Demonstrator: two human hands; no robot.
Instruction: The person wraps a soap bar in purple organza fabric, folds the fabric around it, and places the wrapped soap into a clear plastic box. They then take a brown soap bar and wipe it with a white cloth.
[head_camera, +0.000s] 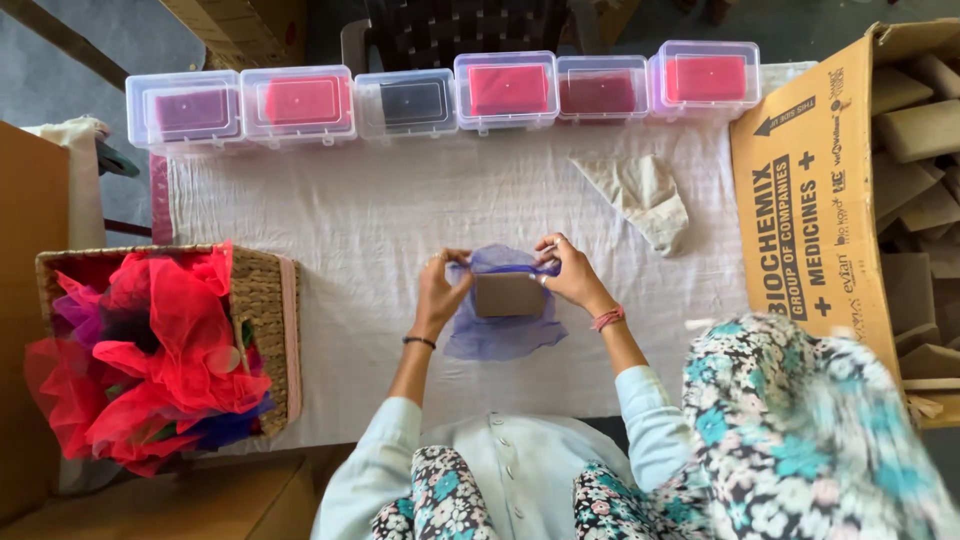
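Note:
A small brown cardboard box (507, 295) lies on the white cloth-covered table (370, 220), half wrapped in a sheer purple net pouch (500, 335). My left hand (440, 288) pinches the pouch's upper left edge by the box. My right hand (570, 275) pinches the upper right edge, level with the left hand. The two hands are stretching the pouch's mouth over the box's far side. The pouch's loose end trails toward my body.
Several clear lidded plastic boxes (505, 90) with red, pink, purple and dark contents line the far edge. A wicker basket (262, 300) of red and purple net fabric stands left. A large open carton (810, 200) of brown boxes stands right. A beige cloth (640, 195) lies nearby.

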